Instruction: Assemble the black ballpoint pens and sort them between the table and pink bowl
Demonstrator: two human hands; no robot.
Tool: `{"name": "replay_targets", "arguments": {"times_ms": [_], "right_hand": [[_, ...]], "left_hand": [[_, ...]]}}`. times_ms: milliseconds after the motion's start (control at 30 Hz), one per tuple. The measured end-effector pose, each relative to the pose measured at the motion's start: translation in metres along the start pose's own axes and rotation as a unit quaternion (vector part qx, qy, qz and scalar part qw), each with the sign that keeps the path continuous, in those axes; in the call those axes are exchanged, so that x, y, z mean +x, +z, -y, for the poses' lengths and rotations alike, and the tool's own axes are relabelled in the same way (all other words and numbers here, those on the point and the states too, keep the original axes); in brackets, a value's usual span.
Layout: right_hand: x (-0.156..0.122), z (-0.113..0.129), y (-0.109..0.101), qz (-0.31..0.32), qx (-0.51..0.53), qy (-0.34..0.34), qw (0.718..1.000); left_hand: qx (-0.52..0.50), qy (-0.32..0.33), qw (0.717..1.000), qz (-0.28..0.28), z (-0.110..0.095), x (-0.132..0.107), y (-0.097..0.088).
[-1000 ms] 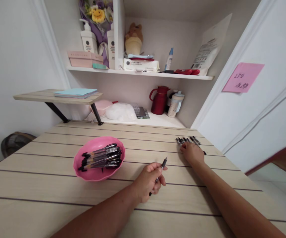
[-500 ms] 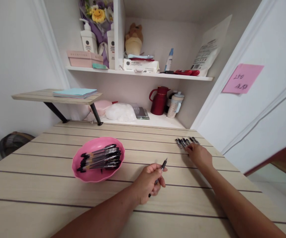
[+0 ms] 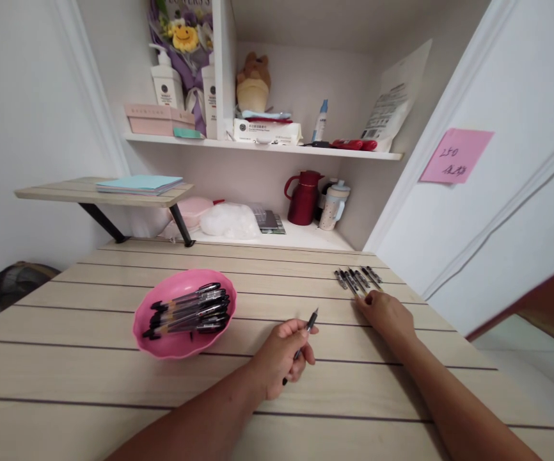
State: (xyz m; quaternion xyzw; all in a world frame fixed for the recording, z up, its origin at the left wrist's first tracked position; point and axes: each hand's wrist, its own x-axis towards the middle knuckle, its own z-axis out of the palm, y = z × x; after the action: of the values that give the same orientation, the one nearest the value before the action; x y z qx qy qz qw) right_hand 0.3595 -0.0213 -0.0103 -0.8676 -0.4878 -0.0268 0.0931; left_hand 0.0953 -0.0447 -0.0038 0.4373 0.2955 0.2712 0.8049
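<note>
My left hand (image 3: 284, 355) is closed around a black pen (image 3: 312, 320), whose bare writing tip points up and away from me. My right hand (image 3: 388, 314) is at the near ends of a row of pens (image 3: 356, 279) lying side by side on the table. Its thumb and fingers are pinched on the near end of a pen, partly hidden by the hand. To the left of my left hand, a pink scalloped bowl (image 3: 162, 349) holds a bundle of capped, clear-barrelled black pens (image 3: 195, 308).
The slatted wooden table (image 3: 114, 397) runs back to a white cabinet. A small raised shelf (image 3: 66, 189) with blue papers (image 3: 140, 184) stands at back left. Behind are a plastic bag (image 3: 231, 221), a red jug (image 3: 303, 198) and a light cup (image 3: 334, 206). A pink note (image 3: 457, 155) hangs at right.
My right hand has drawn slightly back towards me from the pen row, showing more of the pens. My left hand keeps its hold on the pen. The whole view has shifted a little.
</note>
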Motion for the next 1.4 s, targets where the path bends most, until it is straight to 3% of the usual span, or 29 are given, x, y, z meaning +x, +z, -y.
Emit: {"name": "replay_targets", "arguments": {"times_ms": [567, 900, 1000, 1100, 1167, 1233, 1400], "right_hand": [[0.004, 0.005, 0.000, 0.003, 0.000, 0.012, 1.000], [0.003, -0.026, -0.010, -0.037, 0.053, 0.040, 0.997], [-0.006, -0.011, -0.018, 0.005, 0.184, -0.035, 0.982], [-0.028, 0.018, -0.034, 0.120, 0.349, -0.158, 0.916], [-0.046, 0.037, -0.046, 0.139, 0.368, -0.256, 0.883], [-0.061, 0.051, -0.054, 0.134, 0.353, -0.310, 0.872], [-0.088, 0.070, -0.050, 0.108, 0.338, -0.211, 0.911]], "left_hand": [[-0.001, -0.005, 1.000, -0.014, -0.001, 0.000, 0.002], [-0.003, 0.002, 1.000, -0.007, -0.002, 0.000, 0.003], [-0.003, -0.003, 1.000, -0.007, -0.001, 0.001, 0.001], [-0.001, -0.008, 1.000, -0.004, -0.001, 0.001, 0.001], [-0.001, -0.005, 1.000, -0.003, -0.001, 0.001, 0.000], [-0.001, 0.001, 1.000, -0.003, 0.000, 0.001, 0.000], [-0.074, 0.047, 0.996, -0.016, 0.002, 0.004, 0.000]]}}
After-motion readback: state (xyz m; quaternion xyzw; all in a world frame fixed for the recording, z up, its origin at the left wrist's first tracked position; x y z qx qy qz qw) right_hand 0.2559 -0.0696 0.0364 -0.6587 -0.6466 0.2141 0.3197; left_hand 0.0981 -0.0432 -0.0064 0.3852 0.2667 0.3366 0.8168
